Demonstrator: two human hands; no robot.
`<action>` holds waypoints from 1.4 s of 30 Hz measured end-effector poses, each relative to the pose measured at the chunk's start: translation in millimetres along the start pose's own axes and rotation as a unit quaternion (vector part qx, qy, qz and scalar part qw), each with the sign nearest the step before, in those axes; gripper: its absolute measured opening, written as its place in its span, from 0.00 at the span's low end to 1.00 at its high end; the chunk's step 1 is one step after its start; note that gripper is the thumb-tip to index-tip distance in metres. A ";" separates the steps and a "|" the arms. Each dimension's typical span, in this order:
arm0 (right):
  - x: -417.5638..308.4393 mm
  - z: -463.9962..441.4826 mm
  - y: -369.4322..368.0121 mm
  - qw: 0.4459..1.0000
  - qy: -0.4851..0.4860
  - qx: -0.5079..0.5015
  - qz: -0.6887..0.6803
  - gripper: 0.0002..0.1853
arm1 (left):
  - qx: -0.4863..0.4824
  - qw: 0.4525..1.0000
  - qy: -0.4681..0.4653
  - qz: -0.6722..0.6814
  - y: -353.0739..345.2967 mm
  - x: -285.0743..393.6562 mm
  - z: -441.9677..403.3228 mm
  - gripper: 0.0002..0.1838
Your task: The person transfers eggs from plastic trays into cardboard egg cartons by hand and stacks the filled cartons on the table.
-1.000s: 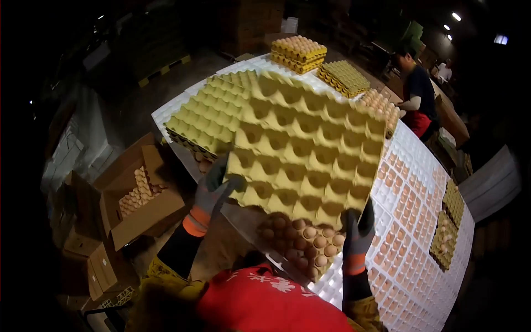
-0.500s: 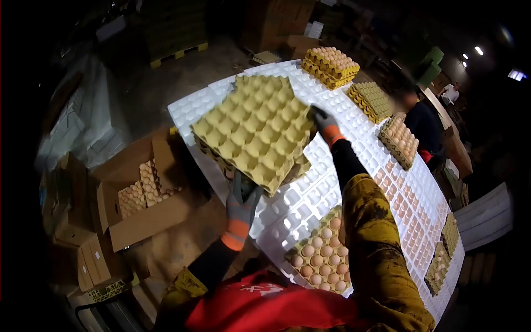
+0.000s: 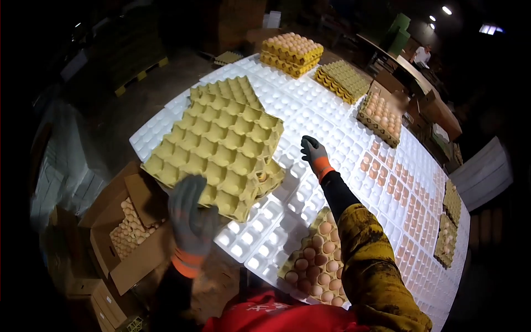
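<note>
My left hand (image 3: 191, 218), in a grey glove with an orange cuff, is at the near left corner of an empty yellowish egg tray (image 3: 215, 152). Its fingers are stretched out and slightly blurred; whether they touch the tray is unclear. That tray lies on other trays, one sticking out behind it, and an egg shows under its right edge. Right of the stack, my right hand (image 3: 315, 154) is over the white dimpled surface (image 3: 287, 124), fingers loosely bent and holding nothing. A tray of brown eggs (image 3: 318, 265) sits nearest my body, partly hidden by my right sleeve.
An open cardboard box (image 3: 141, 271) with eggs stands left of the table. Stacked egg trays (image 3: 290, 58), a pile of empty trays (image 3: 343, 80) and another egg tray (image 3: 381, 119) line the far side. A person (image 3: 421, 55) is in the background.
The empty tray has come down onto the stack at the left. Both hands have moved off their earlier grip, the right one clear of the tray. My view has shifted right.
</note>
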State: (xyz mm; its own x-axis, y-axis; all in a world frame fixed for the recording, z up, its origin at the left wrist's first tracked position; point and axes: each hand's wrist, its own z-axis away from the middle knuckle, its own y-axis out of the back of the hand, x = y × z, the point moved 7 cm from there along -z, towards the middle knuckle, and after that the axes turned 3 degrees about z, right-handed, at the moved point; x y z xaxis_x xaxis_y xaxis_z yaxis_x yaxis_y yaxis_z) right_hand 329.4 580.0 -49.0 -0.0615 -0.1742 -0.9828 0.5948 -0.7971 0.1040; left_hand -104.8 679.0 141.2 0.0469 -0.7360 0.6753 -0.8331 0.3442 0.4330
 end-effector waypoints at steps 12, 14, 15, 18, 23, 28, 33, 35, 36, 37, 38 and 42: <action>9.4 -206.0 -111.6 0.995 0.048 -0.035 0.086 0.35 | -0.267 0.897 0.035 -0.349 -86.9 -85.1 -77.0 0.38; 3.0 -227.4 -135.7 0.983 0.061 -0.021 0.174 0.40 | -0.284 0.895 0.044 -0.341 -89.6 -82.8 -82.6 0.39; -2.6 -231.6 -145.0 0.971 0.070 -0.016 0.226 0.42 | -0.287 0.893 0.050 -0.342 -91.3 -81.6 -85.1 0.39; 12.0 -250.2 -171.1 0.939 0.016 -0.130 0.319 0.31 | -0.288 0.884 0.053 -0.365 -90.5 -86.5 -82.5 0.43; -12.8 -256.2 -158.1 0.998 0.039 -0.049 0.031 0.21 | -0.279 0.884 0.050 -0.372 -90.5 -83.4 -84.1 0.42; -88.4 -222.3 -95.0 0.986 0.101 -0.020 -0.131 0.18 | -0.257 0.892 0.050 -0.368 -86.5 -84.1 -78.6 0.40; -165.6 -152.4 -25.1 0.981 0.131 -0.028 -0.141 0.15 | -0.146 0.973 0.119 -0.131 -69.9 -115.3 -71.5 0.36; -175.3 -119.8 -17.7 0.981 0.141 -0.053 -0.122 0.16 | 0.038 0.953 0.147 0.262 -55.7 -138.3 -63.5 0.30; -179.3 -101.5 -18.8 0.979 0.165 -0.073 -0.092 0.17 | 0.092 0.978 0.084 0.165 -40.7 -134.5 -61.7 0.29; -182.9 -76.2 -21.9 0.981 0.155 -0.074 -0.085 0.17 | 0.147 0.987 0.020 0.065 -25.0 -129.7 -59.4 0.28; -188.4 -51.8 -28.9 0.983 0.147 -0.074 -0.076 0.18 | 0.177 0.984 0.003 0.006 -12.9 -127.8 -52.8 0.28; -178.6 -13.8 -69.7 0.981 0.152 -0.111 0.040 0.17 | 0.255 0.963 0.002 -0.090 17.2 -78.8 -12.4 0.31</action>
State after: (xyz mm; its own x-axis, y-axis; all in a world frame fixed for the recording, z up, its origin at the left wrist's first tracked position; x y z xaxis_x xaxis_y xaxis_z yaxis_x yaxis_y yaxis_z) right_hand 310.0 674.6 117.2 0.2150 -0.0244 -0.9763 0.7494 -0.6369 0.1809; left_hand -116.0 750.2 102.8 0.2168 -0.7549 0.6190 -0.9735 -0.1197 0.1950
